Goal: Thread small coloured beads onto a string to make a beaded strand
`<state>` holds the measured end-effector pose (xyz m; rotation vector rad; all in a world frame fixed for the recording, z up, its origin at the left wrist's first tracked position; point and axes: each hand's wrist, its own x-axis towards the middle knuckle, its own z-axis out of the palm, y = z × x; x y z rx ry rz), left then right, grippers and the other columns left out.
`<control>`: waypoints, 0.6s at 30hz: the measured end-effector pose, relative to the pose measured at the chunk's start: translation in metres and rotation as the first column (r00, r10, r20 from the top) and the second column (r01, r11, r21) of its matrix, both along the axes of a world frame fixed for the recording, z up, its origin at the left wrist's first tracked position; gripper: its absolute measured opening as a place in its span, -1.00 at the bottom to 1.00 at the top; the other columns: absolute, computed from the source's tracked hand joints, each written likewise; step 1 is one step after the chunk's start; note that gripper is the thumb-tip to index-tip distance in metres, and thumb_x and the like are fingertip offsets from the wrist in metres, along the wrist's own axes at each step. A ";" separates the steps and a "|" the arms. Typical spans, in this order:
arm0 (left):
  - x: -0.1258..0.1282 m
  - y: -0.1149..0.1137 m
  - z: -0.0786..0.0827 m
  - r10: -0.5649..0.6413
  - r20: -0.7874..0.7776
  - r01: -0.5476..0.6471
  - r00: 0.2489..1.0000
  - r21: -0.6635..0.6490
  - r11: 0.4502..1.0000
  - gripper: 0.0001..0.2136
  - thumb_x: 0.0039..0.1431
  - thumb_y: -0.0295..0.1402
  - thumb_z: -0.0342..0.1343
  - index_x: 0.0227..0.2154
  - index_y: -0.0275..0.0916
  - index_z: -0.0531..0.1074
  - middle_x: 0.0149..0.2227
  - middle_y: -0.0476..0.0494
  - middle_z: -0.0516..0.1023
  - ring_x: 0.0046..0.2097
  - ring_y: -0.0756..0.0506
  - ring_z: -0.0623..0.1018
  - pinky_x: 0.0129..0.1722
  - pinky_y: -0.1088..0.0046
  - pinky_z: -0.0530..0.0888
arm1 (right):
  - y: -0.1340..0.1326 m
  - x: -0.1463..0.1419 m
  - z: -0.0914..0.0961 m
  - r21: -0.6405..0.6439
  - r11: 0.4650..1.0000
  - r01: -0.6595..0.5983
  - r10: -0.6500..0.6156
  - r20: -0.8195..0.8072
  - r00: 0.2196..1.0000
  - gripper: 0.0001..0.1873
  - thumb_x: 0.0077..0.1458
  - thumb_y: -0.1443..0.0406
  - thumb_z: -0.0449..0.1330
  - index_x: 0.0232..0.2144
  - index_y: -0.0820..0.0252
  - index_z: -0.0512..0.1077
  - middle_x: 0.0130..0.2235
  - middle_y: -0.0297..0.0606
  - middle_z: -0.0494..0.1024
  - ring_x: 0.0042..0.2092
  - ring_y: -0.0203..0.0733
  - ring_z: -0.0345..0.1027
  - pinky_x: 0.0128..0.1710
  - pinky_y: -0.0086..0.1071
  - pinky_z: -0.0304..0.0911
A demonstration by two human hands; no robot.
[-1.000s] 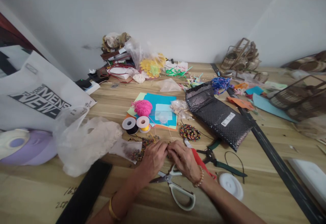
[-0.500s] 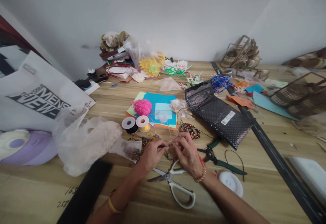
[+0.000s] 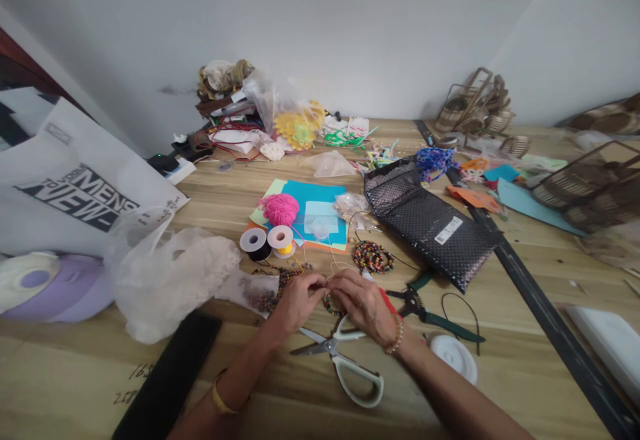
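My left hand [image 3: 301, 299] and my right hand [image 3: 364, 301] meet fingertip to fingertip, both closed in a pinch on a thin pale cord [image 3: 334, 255]. The cord loops up behind the fingers; its pinched part is mostly hidden. Just under the fingertips hangs or lies a short strand of coloured beads [image 3: 329, 305]; I cannot tell which. Below the hands, scissors [image 3: 330, 347] with white handles lie open on the table. A coil of multicoloured beads [image 3: 373, 257] is beyond my right hand. Beside my left hand is a small clear bag of beads [image 3: 250, 292].
Behind the hands stand a black thread spool [image 3: 255, 245], a yellow thread spool [image 3: 281, 241] and pink yarn [image 3: 281, 209] near blue paper [image 3: 320, 193]. Rightward lie green-handled pliers [image 3: 415, 303], a white round lid [image 3: 453, 359] and a black bubble mailer [image 3: 430, 227]. A plastic bag [image 3: 170, 287] sits left.
My right hand has turned and flattened, its fingers drawn in over the left fingertips. A red item and a white tip now show beside it. My left hand has hardly moved.
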<state>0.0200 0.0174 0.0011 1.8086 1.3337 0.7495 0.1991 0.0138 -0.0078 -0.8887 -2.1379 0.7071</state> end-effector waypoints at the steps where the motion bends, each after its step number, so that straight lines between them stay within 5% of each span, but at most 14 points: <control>1: 0.000 0.000 0.001 -0.007 -0.008 0.007 1.000 0.006 1.000 -0.93 0.04 -0.52 0.12 -0.47 -0.30 0.49 -0.45 -0.08 0.57 -0.38 -0.05 0.51 -0.34 0.49 0.40 | 0.000 0.000 0.000 0.008 1.000 -0.002 0.002 0.011 1.000 -0.77 0.30 0.37 -0.03 -0.13 0.16 0.42 -0.16 -0.16 0.49 -0.15 -0.19 0.39 -0.15 -0.31 0.35; 18: -0.002 0.000 0.002 -0.075 -0.124 0.081 0.989 0.045 0.996 -0.89 0.03 -0.55 0.11 -0.50 -0.26 0.50 -0.44 -0.08 0.58 -0.37 -0.06 0.51 -0.32 0.48 0.38 | -0.003 -0.001 0.004 0.086 0.996 -0.031 0.012 0.216 0.976 -0.83 0.29 0.41 -0.04 -0.22 0.18 0.35 -0.28 -0.18 0.45 -0.31 -0.21 0.36 -0.34 -0.41 0.29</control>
